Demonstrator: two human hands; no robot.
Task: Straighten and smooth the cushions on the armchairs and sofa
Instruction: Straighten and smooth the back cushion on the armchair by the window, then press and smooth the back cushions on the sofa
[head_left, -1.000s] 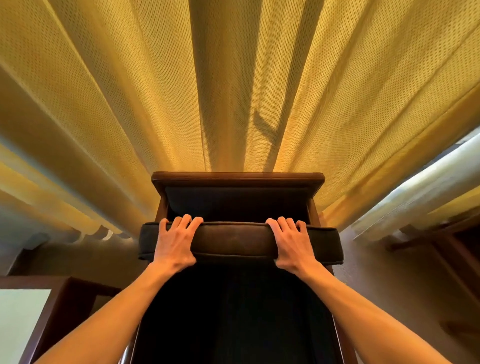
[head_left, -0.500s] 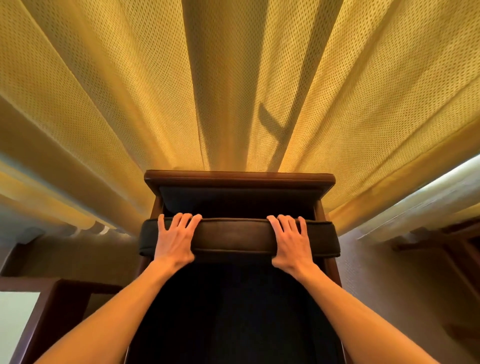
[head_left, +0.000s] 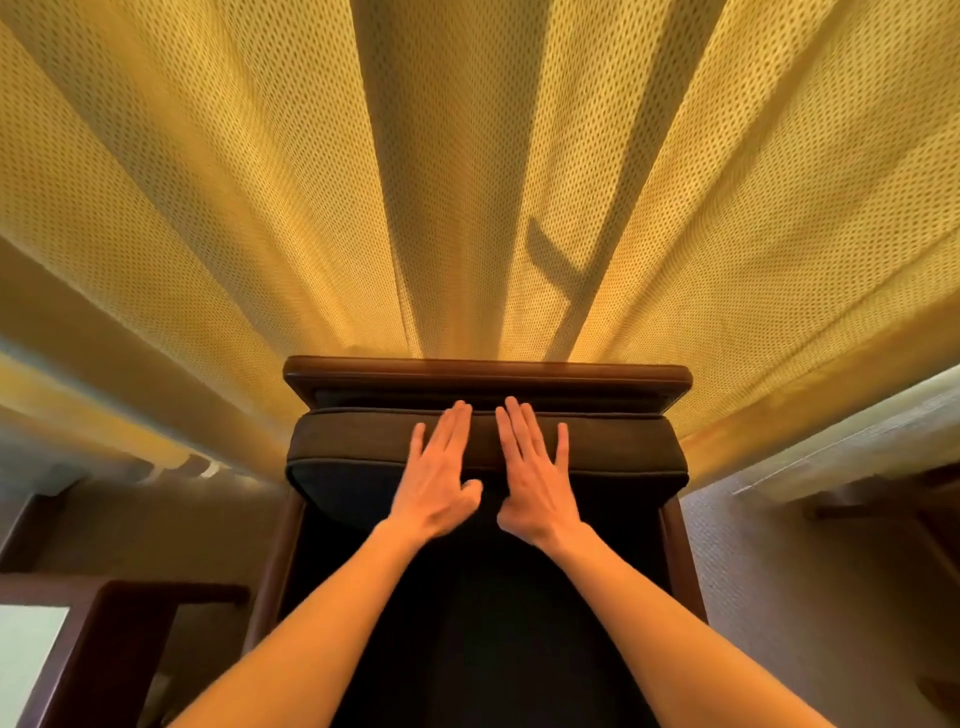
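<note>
Since the earlier frames both hands have slid inward from the ends of the cushion to its middle, and the cushion now sits closer under the top rail; the fingers (head_left: 457, 423) of the left hand (head_left: 439, 475) lie flat and slightly fanned, gripping nothing, palm down on the dark brown piped back cushion (head_left: 618, 449); the right hand (head_left: 535, 475) lies just beside it in the same way, fingers loosely spread, thumbs nearly meeting; both press on the cushion's upper edge, fingertips reaching its rear seam; the cushion stands against the back of the dark wooden-framed armchair (head_left: 675, 561), just below the polished brown top rail (head_left: 488, 371); the seat beneath the forearms is too dark to read; behind the chair hang pleated yellow mesh curtains (head_left: 260, 182); a dark wooden side table (head_left: 114, 639) sits at lower left.
</note>
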